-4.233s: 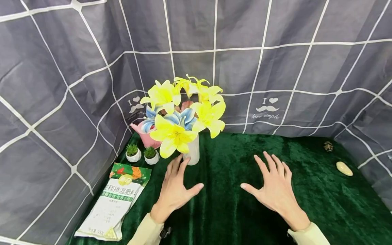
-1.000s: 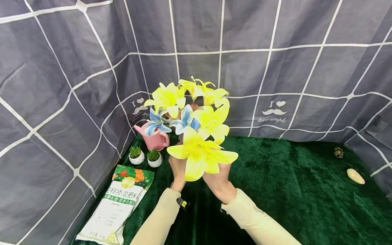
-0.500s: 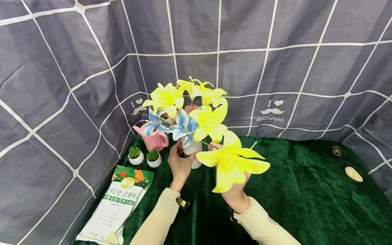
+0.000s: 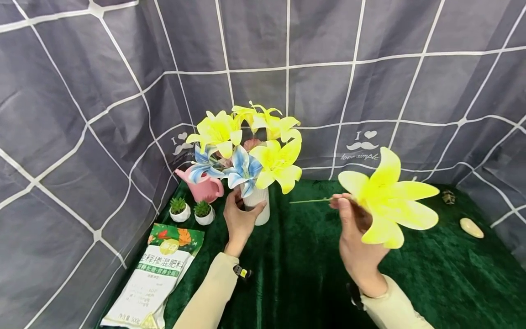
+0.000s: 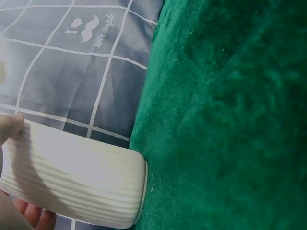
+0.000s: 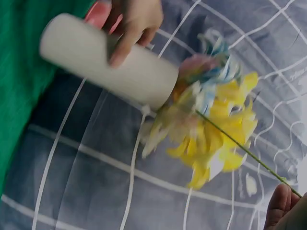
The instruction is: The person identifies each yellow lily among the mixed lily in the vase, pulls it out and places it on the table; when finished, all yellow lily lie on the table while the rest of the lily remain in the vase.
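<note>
My left hand [image 4: 240, 221] grips the white ribbed vase [image 4: 263, 208] near its upper part, thumb on the near side and fingers around the far side. The vase stands upright on the green cloth, holding yellow lilies [image 4: 218, 130] and blue ones [image 4: 243, 169]. In my right hand [image 4: 361, 246] a single yellow lily [image 4: 386, 196] is pinched by its stem close below the bloom. Its thin green stem [image 4: 310, 201] points left toward the vase. The right wrist view shows that stem [image 6: 240, 146] overlapping the bouquet, and the left wrist view shows the vase's base [image 5: 129, 191] on the cloth.
A pink watering can [image 4: 205, 185] stands left behind the vase, with two small potted succulents [image 4: 179, 209] before it. A white and green fertilizer bag [image 4: 152, 278] lies at the left. At the right are a pale smooth stone [image 4: 471, 227] and a small dark patterned object [image 4: 448, 197].
Both open hands came to the vase; the left took hold of it. My right hand took the front yellow lily out of the bouquet and carried it right.
</note>
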`<state>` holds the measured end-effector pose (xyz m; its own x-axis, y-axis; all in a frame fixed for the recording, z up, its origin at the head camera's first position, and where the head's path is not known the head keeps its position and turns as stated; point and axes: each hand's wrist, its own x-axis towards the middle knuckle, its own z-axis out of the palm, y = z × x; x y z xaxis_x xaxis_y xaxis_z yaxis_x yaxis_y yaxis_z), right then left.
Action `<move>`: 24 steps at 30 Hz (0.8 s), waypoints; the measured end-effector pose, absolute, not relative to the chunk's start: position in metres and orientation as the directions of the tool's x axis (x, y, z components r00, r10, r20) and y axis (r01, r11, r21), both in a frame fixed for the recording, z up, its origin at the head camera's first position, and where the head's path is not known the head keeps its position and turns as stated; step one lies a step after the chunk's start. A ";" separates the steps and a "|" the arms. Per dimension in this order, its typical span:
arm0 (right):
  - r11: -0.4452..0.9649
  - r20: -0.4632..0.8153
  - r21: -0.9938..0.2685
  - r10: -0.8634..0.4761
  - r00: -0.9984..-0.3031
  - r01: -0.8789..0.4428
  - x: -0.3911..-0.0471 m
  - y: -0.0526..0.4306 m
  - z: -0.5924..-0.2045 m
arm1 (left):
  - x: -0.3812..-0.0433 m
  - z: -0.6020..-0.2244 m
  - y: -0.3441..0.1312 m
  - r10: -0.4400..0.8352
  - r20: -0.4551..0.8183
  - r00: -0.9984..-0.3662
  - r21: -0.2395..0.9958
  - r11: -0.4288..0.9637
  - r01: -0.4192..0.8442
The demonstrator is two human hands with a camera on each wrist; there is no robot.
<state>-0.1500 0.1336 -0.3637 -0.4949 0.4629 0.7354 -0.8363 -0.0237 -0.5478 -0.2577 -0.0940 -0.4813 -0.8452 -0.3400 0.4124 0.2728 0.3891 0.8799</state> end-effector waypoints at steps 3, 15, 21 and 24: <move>-0.050 0.709 -0.545 0.506 -0.492 -0.837 -0.149 0.154 -0.365 | -0.258 -0.481 -0.095 -0.324 0.403 -0.856 0.877 0.403 0.260; 0.365 0.661 -0.738 0.562 -0.498 -0.568 -0.151 0.267 -0.384 | -0.259 -0.481 -0.094 -0.316 0.428 -0.847 0.867 0.408 0.286; 0.533 0.509 -0.829 0.589 -0.628 -0.173 -0.167 0.336 -0.398 | -0.261 -0.478 -0.093 -0.356 0.422 -0.834 0.874 0.404 0.270; 0.567 0.428 -0.823 0.582 -0.691 -0.032 -0.176 0.364 -0.405 | -0.261 -0.477 -0.094 -0.361 0.419 -0.833 0.877 0.398 0.269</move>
<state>-0.1760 0.3638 -0.4048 -0.6909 0.5824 0.4282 -0.0324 0.5668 -0.8232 -0.2612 -0.0937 -0.4765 -0.8331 -0.3613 0.4189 0.2686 0.3978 0.8773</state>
